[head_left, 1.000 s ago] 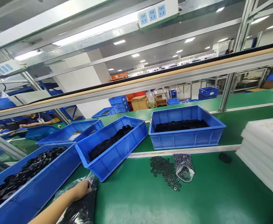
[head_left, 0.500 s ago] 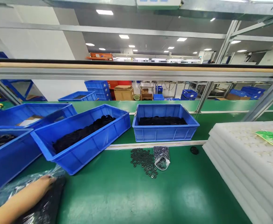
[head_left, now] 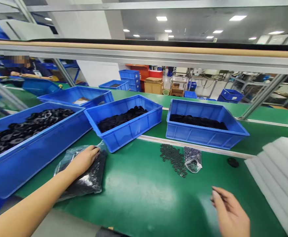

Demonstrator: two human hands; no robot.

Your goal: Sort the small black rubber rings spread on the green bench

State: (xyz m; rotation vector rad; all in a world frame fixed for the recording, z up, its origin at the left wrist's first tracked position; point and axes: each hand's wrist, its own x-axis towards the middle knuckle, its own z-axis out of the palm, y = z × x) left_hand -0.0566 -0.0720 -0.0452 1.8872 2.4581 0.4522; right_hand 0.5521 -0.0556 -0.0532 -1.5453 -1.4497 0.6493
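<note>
The left hand (head_left: 83, 160) lies on a clear plastic bag packed with black rubber rings (head_left: 88, 176), its fingers curled over the bag's upper end in a narrow grip. The bag sits flat on the green bench (head_left: 144, 200), directly under that hand and just beside the corner of a blue plastic crate (head_left: 131, 133).

The right hand (head_left: 229, 212) is well apart from the bag, toward the lower right. Its fingers (head_left: 215, 194) are drawn into a narrow pinch, with nothing visible between them, and it is nearest to a stack of white foam sheets (head_left: 277, 177).

Between the hands, a loose pile of small black rings (head_left: 172, 158) lies on the bench. Touching the pile's right side is a small clear bag of grey rings (head_left: 192, 159), and a dark round disc (head_left: 233, 162) lies further right, near the foam.

Three large blue crates hold black rings. A long blue crate (head_left: 35, 154) stands left of the left hand, the tilted middle crate is just past the bag, and a third blue crate (head_left: 203, 133) stands beyond the pile. A shallower blue crate (head_left: 77, 95) sits further along the bench. In the distance to the left, a co-worker in a dark top (head_left: 28, 70) sits at another bench.
</note>
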